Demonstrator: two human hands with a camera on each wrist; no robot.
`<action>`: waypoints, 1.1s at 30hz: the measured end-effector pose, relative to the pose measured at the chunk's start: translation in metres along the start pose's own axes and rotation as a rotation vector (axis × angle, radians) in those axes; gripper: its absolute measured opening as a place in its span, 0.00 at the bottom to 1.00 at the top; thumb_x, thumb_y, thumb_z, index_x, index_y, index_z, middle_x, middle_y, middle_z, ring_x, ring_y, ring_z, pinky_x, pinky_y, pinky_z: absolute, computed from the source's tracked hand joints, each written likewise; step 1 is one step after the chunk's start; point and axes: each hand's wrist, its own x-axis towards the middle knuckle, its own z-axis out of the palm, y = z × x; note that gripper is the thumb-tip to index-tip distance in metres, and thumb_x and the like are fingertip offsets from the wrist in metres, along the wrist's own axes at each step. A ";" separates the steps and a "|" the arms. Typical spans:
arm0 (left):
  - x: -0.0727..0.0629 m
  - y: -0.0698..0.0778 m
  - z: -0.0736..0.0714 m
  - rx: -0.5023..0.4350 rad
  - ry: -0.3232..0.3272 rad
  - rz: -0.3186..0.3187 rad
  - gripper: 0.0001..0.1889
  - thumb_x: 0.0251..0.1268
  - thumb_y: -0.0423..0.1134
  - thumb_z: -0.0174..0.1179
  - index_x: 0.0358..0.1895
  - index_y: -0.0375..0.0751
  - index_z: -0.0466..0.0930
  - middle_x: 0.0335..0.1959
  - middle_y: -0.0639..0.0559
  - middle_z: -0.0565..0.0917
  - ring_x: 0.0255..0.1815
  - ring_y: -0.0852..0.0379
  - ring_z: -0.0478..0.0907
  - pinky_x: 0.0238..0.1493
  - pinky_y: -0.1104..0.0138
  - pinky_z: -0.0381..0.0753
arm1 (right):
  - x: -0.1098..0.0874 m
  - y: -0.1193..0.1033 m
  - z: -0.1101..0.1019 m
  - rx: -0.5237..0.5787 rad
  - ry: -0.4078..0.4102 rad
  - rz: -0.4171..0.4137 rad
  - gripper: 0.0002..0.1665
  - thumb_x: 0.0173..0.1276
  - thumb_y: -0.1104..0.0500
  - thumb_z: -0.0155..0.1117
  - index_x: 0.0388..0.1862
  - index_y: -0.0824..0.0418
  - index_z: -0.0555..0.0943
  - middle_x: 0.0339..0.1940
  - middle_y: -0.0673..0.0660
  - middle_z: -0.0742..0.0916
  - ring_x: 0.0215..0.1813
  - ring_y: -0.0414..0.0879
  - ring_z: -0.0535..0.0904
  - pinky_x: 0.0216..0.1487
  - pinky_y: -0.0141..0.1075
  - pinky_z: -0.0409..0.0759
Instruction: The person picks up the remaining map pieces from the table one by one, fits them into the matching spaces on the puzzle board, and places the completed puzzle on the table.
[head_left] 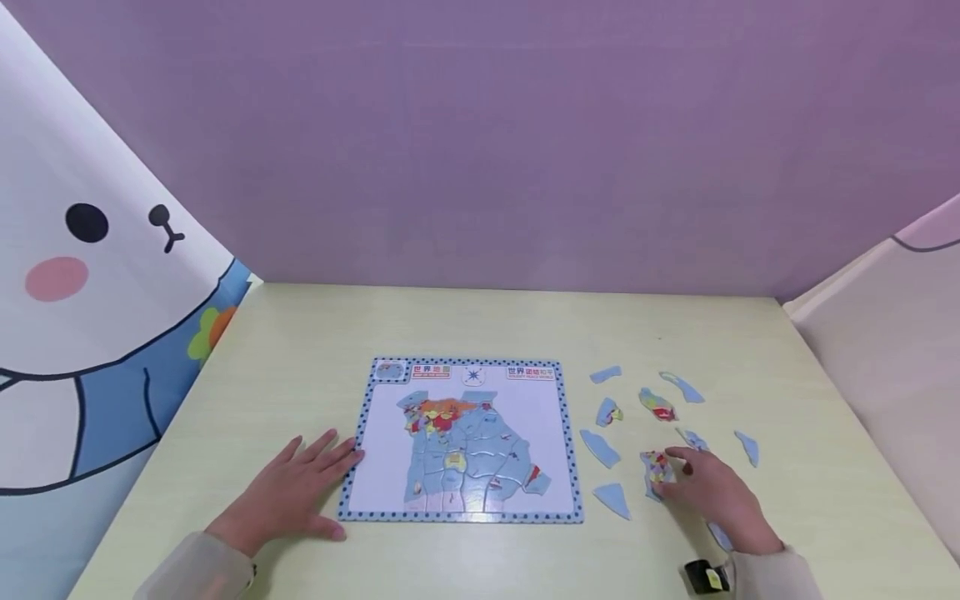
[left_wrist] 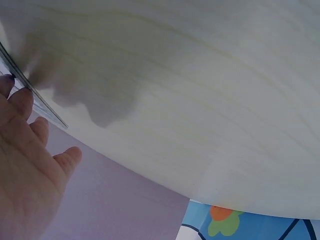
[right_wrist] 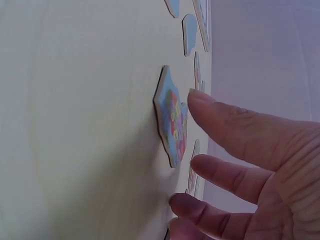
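Observation:
A map puzzle board [head_left: 382, 467] with a blue dotted border lies on the table, its assembled pieces [head_left: 480, 442] filling the middle. My left hand [head_left: 296, 492] rests with fingers spread at the board's left edge; in the left wrist view, fingertips [left_wrist: 22, 97] overlap that edge. To the right, my right hand [head_left: 716, 492] hovers over loose pieces, thumb and fingers apart. Nearest to it is a multicoloured map puzzle piece [head_left: 654, 473], blue with pink and yellow patches. The right wrist view shows this puzzle piece [right_wrist: 170, 120] on the table, with the thumb [right_wrist: 235, 122] just beside it.
Several loose pieces lie right of the board, among them a blue one [head_left: 600, 448], a green-and-red one [head_left: 658, 406] and a far-right one [head_left: 747, 447]. Another piece [head_left: 718, 535] is partly covered by the right hand. A purple backdrop [head_left: 480, 167] stands behind the table.

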 end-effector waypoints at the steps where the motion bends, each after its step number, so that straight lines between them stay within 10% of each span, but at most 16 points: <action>1: 0.001 0.000 0.000 0.002 -0.005 -0.001 0.58 0.38 0.81 0.51 0.70 0.41 0.65 0.71 0.44 0.64 0.73 0.37 0.52 0.65 0.35 0.50 | 0.000 0.000 0.000 0.000 -0.001 0.002 0.37 0.57 0.50 0.72 0.58 0.73 0.75 0.42 0.70 0.82 0.42 0.58 0.79 0.41 0.53 0.78; 22: 0.008 -0.003 0.001 0.010 -0.028 -0.007 0.60 0.39 0.82 0.49 0.72 0.41 0.61 0.73 0.44 0.61 0.74 0.37 0.49 0.66 0.36 0.49 | -0.001 0.002 0.008 0.043 0.019 -0.010 0.36 0.55 0.53 0.74 0.57 0.71 0.76 0.31 0.55 0.78 0.31 0.47 0.70 0.29 0.38 0.67; 33: 0.016 -0.009 0.001 0.009 -0.015 -0.001 0.60 0.38 0.81 0.52 0.72 0.42 0.61 0.73 0.45 0.61 0.74 0.37 0.49 0.65 0.34 0.50 | 0.004 0.003 0.012 0.051 0.008 0.006 0.44 0.51 0.50 0.77 0.62 0.70 0.71 0.35 0.58 0.80 0.36 0.51 0.74 0.36 0.47 0.75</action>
